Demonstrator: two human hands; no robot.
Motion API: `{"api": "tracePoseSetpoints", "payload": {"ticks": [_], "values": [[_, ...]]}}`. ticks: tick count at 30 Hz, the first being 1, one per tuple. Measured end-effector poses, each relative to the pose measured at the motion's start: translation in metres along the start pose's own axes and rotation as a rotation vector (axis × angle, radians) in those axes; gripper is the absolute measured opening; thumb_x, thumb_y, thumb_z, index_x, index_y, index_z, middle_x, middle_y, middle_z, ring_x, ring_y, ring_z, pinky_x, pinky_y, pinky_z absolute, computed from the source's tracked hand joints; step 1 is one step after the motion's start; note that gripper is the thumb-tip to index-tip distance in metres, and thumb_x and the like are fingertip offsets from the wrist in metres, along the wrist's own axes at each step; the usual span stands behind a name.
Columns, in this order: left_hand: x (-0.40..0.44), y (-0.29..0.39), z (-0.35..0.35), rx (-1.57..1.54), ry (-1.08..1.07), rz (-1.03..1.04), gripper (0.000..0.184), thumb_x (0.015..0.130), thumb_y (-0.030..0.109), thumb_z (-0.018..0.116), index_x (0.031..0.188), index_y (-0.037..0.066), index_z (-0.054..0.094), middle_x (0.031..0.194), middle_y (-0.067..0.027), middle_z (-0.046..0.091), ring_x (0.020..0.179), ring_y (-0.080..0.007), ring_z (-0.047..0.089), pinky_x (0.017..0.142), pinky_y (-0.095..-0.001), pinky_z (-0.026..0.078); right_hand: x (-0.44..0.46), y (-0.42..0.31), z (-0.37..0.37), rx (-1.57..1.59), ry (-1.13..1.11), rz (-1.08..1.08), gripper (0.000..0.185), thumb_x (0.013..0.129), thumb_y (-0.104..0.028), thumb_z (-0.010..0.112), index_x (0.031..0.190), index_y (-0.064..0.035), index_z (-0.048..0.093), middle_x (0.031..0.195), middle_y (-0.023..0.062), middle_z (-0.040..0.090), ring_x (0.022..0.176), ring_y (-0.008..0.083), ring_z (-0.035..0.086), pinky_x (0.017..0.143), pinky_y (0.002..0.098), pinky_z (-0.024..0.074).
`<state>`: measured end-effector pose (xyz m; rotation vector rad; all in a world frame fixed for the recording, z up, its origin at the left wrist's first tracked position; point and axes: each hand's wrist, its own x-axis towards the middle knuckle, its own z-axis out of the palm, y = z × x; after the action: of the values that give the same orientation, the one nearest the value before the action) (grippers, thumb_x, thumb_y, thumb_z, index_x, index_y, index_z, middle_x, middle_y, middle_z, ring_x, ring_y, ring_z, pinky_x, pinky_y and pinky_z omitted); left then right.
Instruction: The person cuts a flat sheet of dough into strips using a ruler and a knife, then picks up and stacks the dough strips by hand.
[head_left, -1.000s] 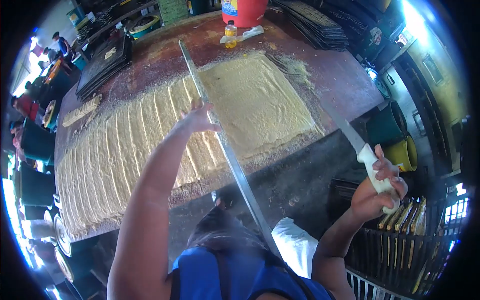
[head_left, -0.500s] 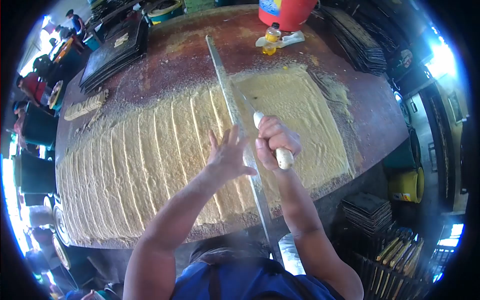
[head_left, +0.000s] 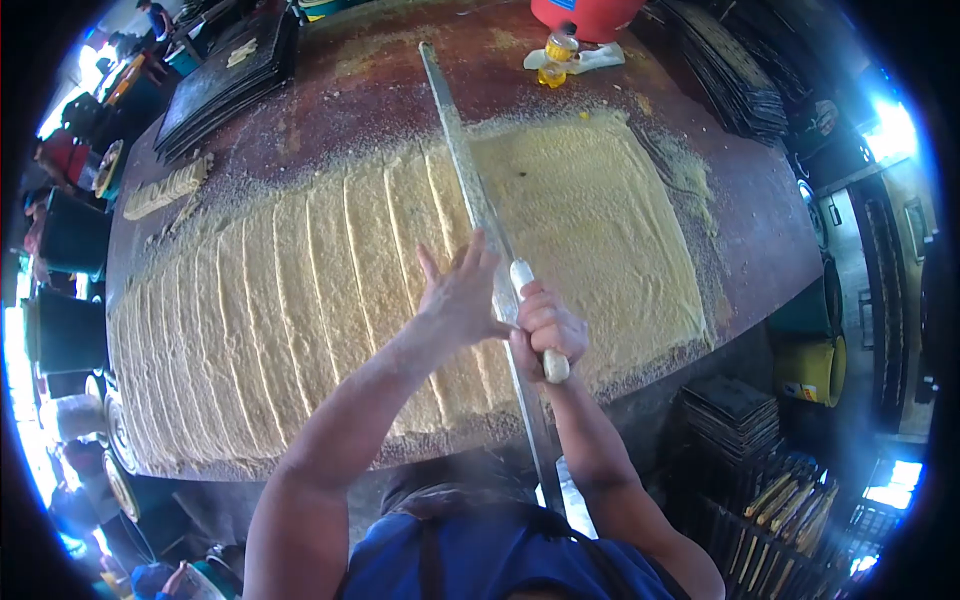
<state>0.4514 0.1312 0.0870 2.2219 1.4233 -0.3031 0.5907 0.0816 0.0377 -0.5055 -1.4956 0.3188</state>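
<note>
A wide sheet of crumb-dusted dough (head_left: pixel 600 220) lies across the reddish table, its left portion scored into several long parallel strips. A long metal straightedge (head_left: pixel 452 130) runs over the sheet from the far side to past the near table edge. My left hand (head_left: pixel 458 302) rests on the straightedge with its fingers spread. My right hand (head_left: pixel 553 325) is closed around the pale handle of a knife (head_left: pixel 521 272), just right of the straightedge. The thin blade points away from me along the straightedge's right side; its tip is hard to make out.
A bottle of yellow liquid (head_left: pixel 556 58) stands by a white cloth (head_left: pixel 600 57) and a red bucket (head_left: pixel 590 18). Dark trays (head_left: pixel 225 85) are stacked at the back left, more (head_left: pixel 730 85) at the back right. Cut dough pieces (head_left: pixel 168 188) lie left. A yellow bucket (head_left: pixel 812 370) is beyond the table.
My right hand has drawn the knife toward me and slightly left, against the straightedge. My left hand stays spread on the straightedge. The view has shifted slightly.
</note>
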Motion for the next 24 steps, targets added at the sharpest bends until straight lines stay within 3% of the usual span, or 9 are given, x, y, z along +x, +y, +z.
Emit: {"api": "tracePoseSetpoints", "payload": {"ticks": [5,8,15,20,21,24], "values": [[-0.002,0.005,0.004,0.021,0.045,-0.004,0.127,0.062,0.063,0.085,0.155,0.004,0.022,0.164,-0.0194,0.013,0.151,-0.0313,0.018,0.113,-0.0778,0.005,-0.046,-0.079,-0.034,0.102,0.009,0.033,0.029,0.068,0.012,0.067,0.07,-0.0097,0.047,0.07,0.0049,0.055,0.063,0.0233,0.058,0.07,0.0463,0.0512],[-0.007,0.014,-0.003,0.02,0.027,-0.051,0.122,0.061,0.061,0.086,0.154,0.007,0.028,0.166,-0.0158,0.011,0.152,-0.0304,0.016,0.115,-0.0753,0.003,-0.079,-0.153,-0.061,0.102,0.009,0.073,0.028,0.067,0.012,0.067,0.067,-0.0092,0.048,0.072,0.0053,0.057,0.063,0.0236,0.057,0.07,0.0463,0.0507],[-0.009,0.018,-0.003,0.07,0.013,-0.079,0.126,0.062,0.061,0.086,0.155,0.007,0.022,0.165,-0.0118,0.016,0.15,-0.0328,0.024,0.117,-0.0726,0.001,-0.14,-0.297,-0.11,0.066,0.02,0.186,0.029,0.068,0.009,0.069,0.065,-0.0103,0.048,0.07,0.0043,0.057,0.062,0.0213,0.058,0.07,0.0452,0.051],[-0.007,0.017,-0.002,0.078,0.0,-0.07,0.123,0.064,0.062,0.084,0.155,0.008,0.023,0.165,-0.0113,0.018,0.15,-0.0329,0.026,0.119,-0.0688,0.0,-0.14,-0.345,-0.139,0.125,0.033,0.289,0.031,0.073,0.006,0.071,0.063,-0.0104,0.046,0.065,0.0032,0.056,0.059,0.0199,0.057,0.069,0.0433,0.0513],[-0.006,0.017,-0.003,0.081,0.012,-0.071,0.123,0.064,0.062,0.084,0.155,0.008,0.023,0.165,-0.0113,0.018,0.15,-0.0329,0.026,0.119,-0.0688,0.0,-0.131,-0.347,-0.14,0.091,0.023,0.297,0.034,0.076,0.001,0.072,0.064,-0.0142,0.044,0.063,0.0002,0.056,0.056,0.0166,0.055,0.066,0.0386,0.0492],[-0.006,0.016,-0.003,0.098,-0.012,-0.089,0.124,0.064,0.065,0.083,0.156,0.009,0.022,0.166,-0.0128,0.013,0.151,-0.033,0.022,0.118,-0.0698,-0.001,-0.084,-0.344,-0.154,0.141,0.021,0.323,0.034,0.076,0.002,0.072,0.064,-0.0144,0.045,0.063,-0.0018,0.056,0.057,0.0132,0.054,0.066,0.0368,0.0491]]}}
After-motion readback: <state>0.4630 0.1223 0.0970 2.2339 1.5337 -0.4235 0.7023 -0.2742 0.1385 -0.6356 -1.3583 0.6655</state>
